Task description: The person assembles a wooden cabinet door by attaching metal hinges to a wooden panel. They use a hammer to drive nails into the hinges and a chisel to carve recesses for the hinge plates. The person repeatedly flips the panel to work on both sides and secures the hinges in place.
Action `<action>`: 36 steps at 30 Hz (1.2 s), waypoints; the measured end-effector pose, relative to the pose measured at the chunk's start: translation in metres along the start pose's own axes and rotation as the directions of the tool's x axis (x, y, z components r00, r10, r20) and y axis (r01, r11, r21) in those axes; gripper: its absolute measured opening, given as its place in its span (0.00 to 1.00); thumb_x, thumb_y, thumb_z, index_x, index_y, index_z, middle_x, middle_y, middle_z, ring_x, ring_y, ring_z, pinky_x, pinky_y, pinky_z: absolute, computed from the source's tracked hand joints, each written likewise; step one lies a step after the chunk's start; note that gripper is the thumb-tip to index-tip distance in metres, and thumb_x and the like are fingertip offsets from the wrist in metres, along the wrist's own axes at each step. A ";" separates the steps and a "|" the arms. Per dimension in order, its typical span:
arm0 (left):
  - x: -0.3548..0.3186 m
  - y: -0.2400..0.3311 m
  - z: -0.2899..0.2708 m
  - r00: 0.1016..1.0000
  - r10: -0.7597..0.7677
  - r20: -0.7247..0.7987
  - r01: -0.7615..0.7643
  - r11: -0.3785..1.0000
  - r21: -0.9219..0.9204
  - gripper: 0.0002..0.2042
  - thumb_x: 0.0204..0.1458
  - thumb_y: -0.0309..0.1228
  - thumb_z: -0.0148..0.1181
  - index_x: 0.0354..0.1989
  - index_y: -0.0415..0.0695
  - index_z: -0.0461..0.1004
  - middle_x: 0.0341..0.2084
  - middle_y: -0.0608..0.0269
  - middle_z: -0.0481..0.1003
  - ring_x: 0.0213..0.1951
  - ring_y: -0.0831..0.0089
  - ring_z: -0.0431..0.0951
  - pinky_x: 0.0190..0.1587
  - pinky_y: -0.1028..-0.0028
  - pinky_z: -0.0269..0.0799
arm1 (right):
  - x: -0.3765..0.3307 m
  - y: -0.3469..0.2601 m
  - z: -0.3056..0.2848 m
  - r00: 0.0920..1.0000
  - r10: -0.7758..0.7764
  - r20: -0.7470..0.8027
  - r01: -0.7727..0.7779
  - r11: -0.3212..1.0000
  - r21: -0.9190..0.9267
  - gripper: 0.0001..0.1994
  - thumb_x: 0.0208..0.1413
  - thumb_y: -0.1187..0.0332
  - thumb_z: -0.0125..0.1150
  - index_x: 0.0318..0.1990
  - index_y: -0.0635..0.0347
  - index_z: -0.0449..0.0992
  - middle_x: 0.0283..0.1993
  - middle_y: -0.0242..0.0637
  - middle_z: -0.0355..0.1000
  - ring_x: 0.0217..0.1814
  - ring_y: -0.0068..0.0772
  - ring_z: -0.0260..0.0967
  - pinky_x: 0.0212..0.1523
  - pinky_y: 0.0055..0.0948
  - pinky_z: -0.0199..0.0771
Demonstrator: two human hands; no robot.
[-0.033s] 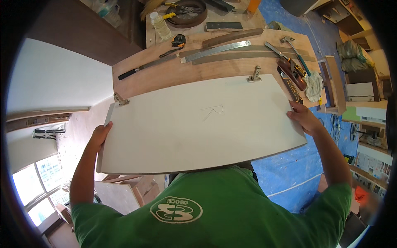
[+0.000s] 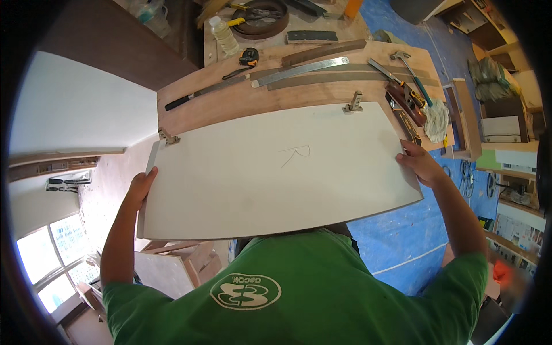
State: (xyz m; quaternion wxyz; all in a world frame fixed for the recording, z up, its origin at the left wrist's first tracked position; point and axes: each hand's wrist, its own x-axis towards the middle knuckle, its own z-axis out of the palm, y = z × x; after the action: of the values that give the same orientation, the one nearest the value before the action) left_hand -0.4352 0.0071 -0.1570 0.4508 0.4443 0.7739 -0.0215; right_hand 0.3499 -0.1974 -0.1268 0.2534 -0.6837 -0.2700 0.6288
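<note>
The person holds a white panel (image 2: 247,195) level or nearly so across the front of the body, one hand at each short end. The left hand (image 2: 141,187) grips the left end, its thumb on the upper face and its fingers out of sight beneath. The right hand (image 2: 422,164) grips the right end near the far corner in the same way.

The panel's far edge overlaps the near part of the table (image 2: 213,112); whether it rests there cannot be told. Its near edge is just in front of the green shirt (image 2: 247,310). Two metal hinges, a left hinge (image 2: 168,138) and a right hinge (image 2: 353,103), sit along the far edge, and a thin drawn mark (image 2: 296,148) shows on the face.

Beyond the panel, a file (image 2: 207,92) lies to the left, near a tape measure (image 2: 248,57), with a steel ruler (image 2: 302,72) at the middle. To the right are a hammer (image 2: 416,79), a brown plane (image 2: 405,103) and a whitish rag (image 2: 435,121). A bottle (image 2: 224,39) stands farther back.
</note>
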 end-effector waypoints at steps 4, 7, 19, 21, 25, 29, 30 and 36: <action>0.012 0.000 0.041 0.976 0.050 -0.214 -0.055 0.998 -0.019 0.35 0.58 0.64 0.62 0.40 0.33 0.77 0.29 0.58 0.76 0.30 0.70 0.75 0.36 0.66 0.75 | 0.041 0.023 0.002 0.994 -0.104 -0.035 0.102 0.994 -0.043 0.30 0.63 0.74 0.63 0.73 0.61 0.65 0.60 0.37 0.75 0.59 0.28 0.71 0.62 0.33 0.70; 0.011 -0.011 0.063 0.967 0.046 -0.249 -0.070 0.994 -0.089 0.36 0.57 0.66 0.62 0.38 0.34 0.76 0.28 0.59 0.74 0.30 0.70 0.73 0.37 0.66 0.75 | 0.054 0.045 0.008 0.978 -0.197 -0.075 0.192 0.979 -0.068 0.31 0.63 0.73 0.63 0.73 0.61 0.64 0.61 0.36 0.75 0.59 0.27 0.71 0.63 0.32 0.69; 0.053 -0.062 0.089 0.955 -0.075 -0.286 0.059 0.996 -0.065 0.48 0.56 0.74 0.51 0.55 0.29 0.75 0.44 0.45 0.80 0.46 0.56 0.81 0.48 0.61 0.77 | 0.061 0.073 0.037 0.936 -0.225 -0.271 0.254 0.964 0.077 0.30 0.63 0.65 0.67 0.71 0.61 0.66 0.62 0.38 0.74 0.60 0.28 0.72 0.60 0.30 0.72; 0.041 -0.029 0.100 0.952 -0.055 -0.302 0.037 0.997 -0.065 0.46 0.57 0.73 0.53 0.52 0.31 0.76 0.42 0.46 0.80 0.44 0.57 0.81 0.47 0.61 0.77 | 0.059 0.072 0.032 0.947 -0.114 -0.301 0.139 0.988 0.062 0.29 0.63 0.59 0.68 0.67 0.62 0.70 0.58 0.37 0.76 0.55 0.28 0.74 0.56 0.30 0.74; 0.028 -0.023 0.101 0.932 -0.033 -0.362 -0.016 0.991 -0.130 0.41 0.57 0.70 0.57 0.47 0.33 0.78 0.37 0.50 0.79 0.39 0.61 0.79 0.43 0.61 0.76 | 0.080 0.089 0.015 0.943 0.024 -0.331 -0.021 1.000 0.014 0.30 0.61 0.48 0.70 0.59 0.65 0.75 0.49 0.35 0.78 0.47 0.27 0.74 0.47 0.30 0.76; 0.036 -0.045 0.087 0.897 -0.001 -0.442 -0.099 0.974 -0.204 0.37 0.59 0.67 0.58 0.44 0.35 0.78 0.36 0.55 0.78 0.38 0.65 0.78 0.42 0.63 0.75 | 0.062 0.060 0.023 0.930 0.041 -0.365 0.020 0.987 0.161 0.31 0.61 0.47 0.69 0.58 0.67 0.76 0.48 0.36 0.78 0.46 0.27 0.74 0.48 0.30 0.76; 0.037 -0.049 0.081 0.882 0.001 -0.471 -0.135 0.959 -0.249 0.37 0.60 0.66 0.58 0.45 0.35 0.78 0.37 0.55 0.79 0.38 0.65 0.78 0.42 0.64 0.75 | 0.057 0.052 0.024 0.917 -0.021 -0.399 0.094 0.982 0.163 0.31 0.62 0.47 0.69 0.59 0.68 0.76 0.50 0.36 0.78 0.48 0.28 0.74 0.49 0.31 0.76; 0.023 -0.017 0.063 0.596 0.214 -0.774 -0.634 0.716 -0.291 0.30 0.67 0.58 0.53 0.41 0.37 0.78 0.34 0.63 0.78 0.37 0.72 0.75 0.42 0.68 0.73 | 0.022 -0.009 0.017 0.807 -0.237 -0.540 0.432 0.861 0.269 0.29 0.66 0.53 0.64 0.66 0.65 0.70 0.62 0.39 0.73 0.63 0.32 0.69 0.66 0.34 0.67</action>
State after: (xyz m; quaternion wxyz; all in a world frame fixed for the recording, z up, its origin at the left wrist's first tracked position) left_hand -0.4094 -0.0148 -0.2171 0.2240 0.4515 0.7192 0.4782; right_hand 0.3341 -0.1759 -0.1377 0.5493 -0.6980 -0.1886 0.4190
